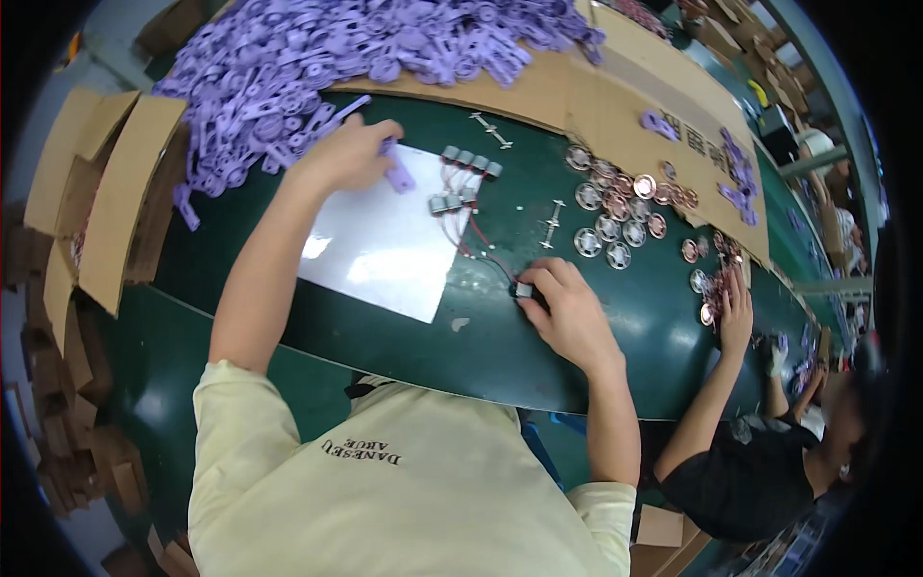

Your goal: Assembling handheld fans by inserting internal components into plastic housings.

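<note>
Glossy green bench (500,361), my right hand (574,313) pinches a boxy grey part (523,289) right of the shiny white sheet (375,250) (keep its red wires (491,256) slack), left hand (348,154) curls over a purple plastic piece (399,177) at the sheet's far edge, can't tell if gripped.

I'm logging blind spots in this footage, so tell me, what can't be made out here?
Head view: whether the left hand grips or only touches the purple part; that hand hides its fingertips.
Head view: part of the small grey block, covered by the right hand.
Head view: most of the inside of the open cardboard box, hidden by its flaps.
Head view: whatever lies beneath the co-worker's hand, covered by it.
</note>
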The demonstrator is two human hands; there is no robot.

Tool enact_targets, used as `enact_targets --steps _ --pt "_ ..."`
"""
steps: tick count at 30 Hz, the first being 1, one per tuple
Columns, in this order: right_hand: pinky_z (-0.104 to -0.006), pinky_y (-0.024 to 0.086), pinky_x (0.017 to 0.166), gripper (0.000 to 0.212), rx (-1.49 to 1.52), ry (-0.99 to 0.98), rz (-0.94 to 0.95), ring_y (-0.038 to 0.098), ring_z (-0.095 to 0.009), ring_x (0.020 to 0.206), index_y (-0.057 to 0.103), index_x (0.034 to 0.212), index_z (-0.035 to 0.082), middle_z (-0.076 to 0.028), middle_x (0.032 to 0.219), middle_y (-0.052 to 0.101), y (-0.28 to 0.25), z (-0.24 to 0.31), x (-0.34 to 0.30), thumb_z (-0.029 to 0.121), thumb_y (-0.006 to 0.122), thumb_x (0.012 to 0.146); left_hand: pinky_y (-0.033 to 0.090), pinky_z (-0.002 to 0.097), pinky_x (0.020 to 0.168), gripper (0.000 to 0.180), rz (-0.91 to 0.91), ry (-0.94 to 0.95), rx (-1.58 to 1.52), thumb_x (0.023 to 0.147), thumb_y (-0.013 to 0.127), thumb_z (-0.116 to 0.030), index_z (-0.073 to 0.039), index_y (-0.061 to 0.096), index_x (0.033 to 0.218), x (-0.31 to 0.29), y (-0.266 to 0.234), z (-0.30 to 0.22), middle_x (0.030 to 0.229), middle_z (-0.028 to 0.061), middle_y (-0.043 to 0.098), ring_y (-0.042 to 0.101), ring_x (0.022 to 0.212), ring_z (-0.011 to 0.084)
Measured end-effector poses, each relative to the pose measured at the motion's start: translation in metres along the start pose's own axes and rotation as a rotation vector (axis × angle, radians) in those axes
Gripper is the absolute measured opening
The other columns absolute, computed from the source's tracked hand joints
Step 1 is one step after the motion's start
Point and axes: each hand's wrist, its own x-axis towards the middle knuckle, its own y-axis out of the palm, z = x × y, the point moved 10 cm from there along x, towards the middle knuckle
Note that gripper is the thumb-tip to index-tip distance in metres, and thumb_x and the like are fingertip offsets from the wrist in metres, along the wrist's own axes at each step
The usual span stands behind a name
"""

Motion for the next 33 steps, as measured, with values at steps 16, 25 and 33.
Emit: enact_targets --steps 16,25,33 --pt "-0.0284 0.049 0.068 0.015 0.64 0.182 -0.392 0.062 -0.012 0.074 0.061 0.095 -0.001 -0.009 0.082 0.067 -0.042 -0.02 0.035 0.014 0.062 0.095 0.053 0.0329 0.083 0.035 -0.002 0.073 -0.944 0.095 0.061 -0.027 -0.004 0.06 0.121 -0.05 0.004 -0.045 0.111 0.0123 0.066 0.067 0.098 0.0198" --pt "-0.0254 0.048 0.063 0.011 0.591 0.26 -0.511 0.06 -0.011 0.068 0.065 0.095 0.001 -0.007 0.08 0.065 -0.032 -0.006 0.039 0.012 0.064 0.093 0.054 0.0413 0.093 0.041 0.27 0.289 -1.944 0.101 0.049 -0.022 0.001 0.044 0.135 -0.047 0.05 -0.121 0.128 0.0177 0.057 0.061 0.114 0.029" --pt "-0.0271 0.047 0.06 0.009 0.554 0.121 -0.546 0.06 -0.016 0.066 0.066 0.093 0.0 -0.009 0.081 0.062 -0.031 0.014 0.034 0.005 0.069 0.086 0.058 0.034 0.082 0.034 0.128 0.108 -1.642 0.098 0.058 -0.018 -0.002 0.052 0.127 -0.042 0.073 -0.112 0.111 0.0076 0.061 0.064 0.095 0.0179"
